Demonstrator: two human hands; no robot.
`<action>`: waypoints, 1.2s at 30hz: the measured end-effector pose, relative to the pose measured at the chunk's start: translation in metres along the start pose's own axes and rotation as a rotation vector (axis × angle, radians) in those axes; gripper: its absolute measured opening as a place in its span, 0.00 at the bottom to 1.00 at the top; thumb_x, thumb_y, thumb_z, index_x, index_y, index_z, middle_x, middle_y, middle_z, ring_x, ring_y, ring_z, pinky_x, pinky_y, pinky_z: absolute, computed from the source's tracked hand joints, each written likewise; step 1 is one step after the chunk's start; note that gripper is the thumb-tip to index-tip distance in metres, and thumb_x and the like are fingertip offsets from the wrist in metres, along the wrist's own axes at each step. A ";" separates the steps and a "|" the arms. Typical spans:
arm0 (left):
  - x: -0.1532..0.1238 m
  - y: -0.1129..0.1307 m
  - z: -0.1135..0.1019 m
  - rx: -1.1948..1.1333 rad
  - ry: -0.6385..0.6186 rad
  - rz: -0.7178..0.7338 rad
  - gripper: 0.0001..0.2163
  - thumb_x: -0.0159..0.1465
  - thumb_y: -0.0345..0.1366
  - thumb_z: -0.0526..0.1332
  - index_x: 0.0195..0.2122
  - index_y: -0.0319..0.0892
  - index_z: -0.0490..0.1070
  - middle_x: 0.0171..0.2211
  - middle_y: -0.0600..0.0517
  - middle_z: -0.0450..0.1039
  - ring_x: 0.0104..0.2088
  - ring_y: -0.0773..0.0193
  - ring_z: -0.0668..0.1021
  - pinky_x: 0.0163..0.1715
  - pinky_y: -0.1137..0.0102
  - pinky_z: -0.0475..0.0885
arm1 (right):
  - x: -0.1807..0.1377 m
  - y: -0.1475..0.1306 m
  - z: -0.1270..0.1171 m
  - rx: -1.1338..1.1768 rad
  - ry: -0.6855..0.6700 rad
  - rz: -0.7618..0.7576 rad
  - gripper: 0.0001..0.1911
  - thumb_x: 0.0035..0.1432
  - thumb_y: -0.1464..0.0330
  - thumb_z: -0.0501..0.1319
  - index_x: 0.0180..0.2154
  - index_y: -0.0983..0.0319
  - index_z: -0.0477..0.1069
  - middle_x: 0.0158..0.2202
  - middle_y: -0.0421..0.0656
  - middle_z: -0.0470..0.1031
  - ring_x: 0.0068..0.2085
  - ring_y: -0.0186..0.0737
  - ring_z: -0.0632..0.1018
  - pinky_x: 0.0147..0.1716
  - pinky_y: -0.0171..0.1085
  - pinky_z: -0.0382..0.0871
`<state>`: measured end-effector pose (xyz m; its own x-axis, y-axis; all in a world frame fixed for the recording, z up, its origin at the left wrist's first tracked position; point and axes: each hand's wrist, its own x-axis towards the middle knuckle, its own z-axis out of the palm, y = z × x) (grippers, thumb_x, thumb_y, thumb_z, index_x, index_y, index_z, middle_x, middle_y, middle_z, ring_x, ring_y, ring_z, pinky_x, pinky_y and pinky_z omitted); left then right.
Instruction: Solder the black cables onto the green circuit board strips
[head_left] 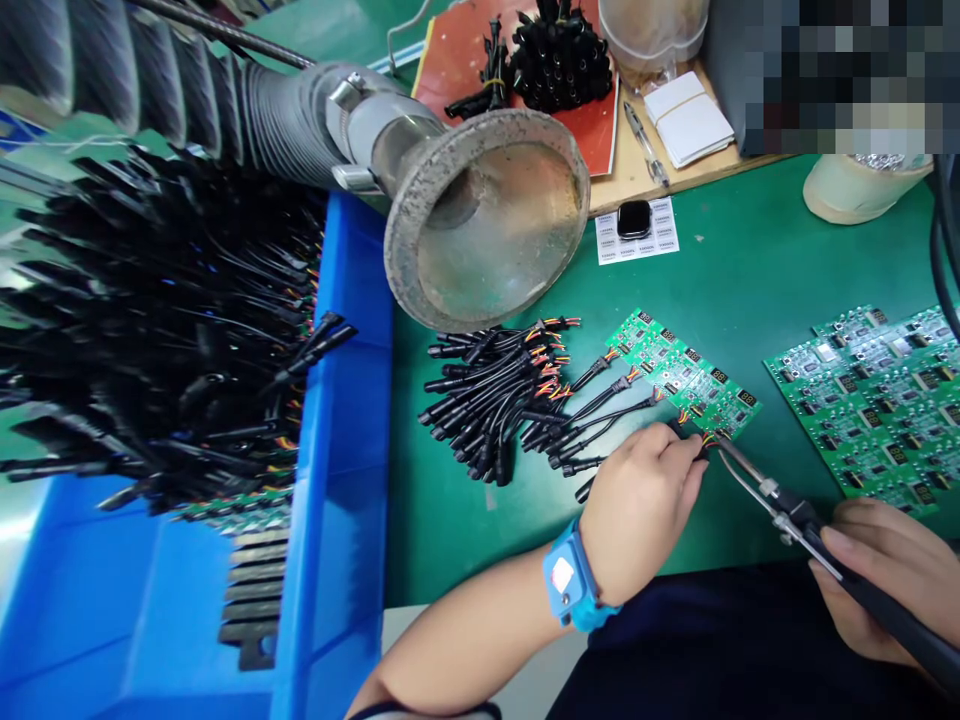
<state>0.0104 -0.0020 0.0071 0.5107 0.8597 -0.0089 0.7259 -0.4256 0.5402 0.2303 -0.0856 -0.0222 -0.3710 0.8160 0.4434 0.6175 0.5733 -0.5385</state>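
Observation:
My left hand (645, 490), with a blue wrist strap (574, 580), pinches a black cable (699, 450) by its coloured wire ends at the lower edge of a green circuit board strip (686, 370). In my right hand (892, 570) is a soldering iron (806, 525) with a thin solder feed tube clamped along it. Its tip meets the board's edge beside the wires. Several more cables (607, 395) run from the same board to the left. My left fingertips partly hide the held cable.
Loose black cables (487, 400) lie left of the board. A fume extractor hood (487, 220) hangs above them. Far left, a blue bin (349, 400) holds many wired boards. More circuit boards (877, 400) lie at right. A smartwatch (634, 219) rests on a label sheet.

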 end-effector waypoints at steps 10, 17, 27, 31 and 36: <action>0.000 0.000 -0.002 -0.014 -0.005 0.033 0.09 0.63 0.31 0.57 0.42 0.38 0.72 0.32 0.48 0.71 0.32 0.61 0.75 0.32 0.65 0.75 | 0.007 -0.003 0.001 -0.033 0.035 -0.003 0.19 0.51 0.76 0.58 0.46 0.62 0.62 0.28 0.41 0.71 0.29 0.37 0.74 0.28 0.40 0.71; 0.001 -0.001 -0.002 -0.018 -0.018 0.029 0.09 0.63 0.32 0.56 0.43 0.38 0.72 0.31 0.48 0.70 0.31 0.61 0.75 0.31 0.65 0.75 | 0.006 -0.003 0.000 -0.056 0.023 -0.017 0.20 0.51 0.77 0.58 0.47 0.63 0.61 0.28 0.41 0.71 0.29 0.37 0.74 0.29 0.41 0.72; 0.002 0.000 -0.002 -0.003 -0.009 0.045 0.10 0.62 0.31 0.56 0.43 0.37 0.72 0.31 0.48 0.70 0.30 0.61 0.74 0.32 0.64 0.74 | 0.002 0.000 0.002 -0.034 0.005 -0.017 0.20 0.50 0.76 0.60 0.47 0.63 0.62 0.29 0.40 0.71 0.30 0.37 0.75 0.30 0.40 0.72; 0.002 -0.001 -0.001 0.006 -0.005 0.049 0.10 0.63 0.32 0.56 0.43 0.38 0.72 0.31 0.48 0.70 0.30 0.61 0.74 0.32 0.64 0.74 | 0.001 0.000 0.001 -0.033 0.002 -0.029 0.20 0.50 0.76 0.60 0.46 0.62 0.62 0.29 0.40 0.72 0.30 0.37 0.75 0.29 0.40 0.73; 0.002 -0.002 0.000 0.013 -0.005 0.052 0.10 0.63 0.33 0.55 0.42 0.38 0.72 0.30 0.48 0.70 0.30 0.61 0.74 0.32 0.65 0.74 | 0.003 -0.003 -0.001 -0.026 0.008 -0.026 0.21 0.49 0.77 0.60 0.47 0.62 0.63 0.28 0.41 0.72 0.30 0.38 0.75 0.30 0.41 0.73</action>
<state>0.0103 0.0003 0.0062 0.5500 0.8350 0.0148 0.7044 -0.4733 0.5289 0.2285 -0.0850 -0.0188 -0.3818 0.7999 0.4630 0.6254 0.5924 -0.5078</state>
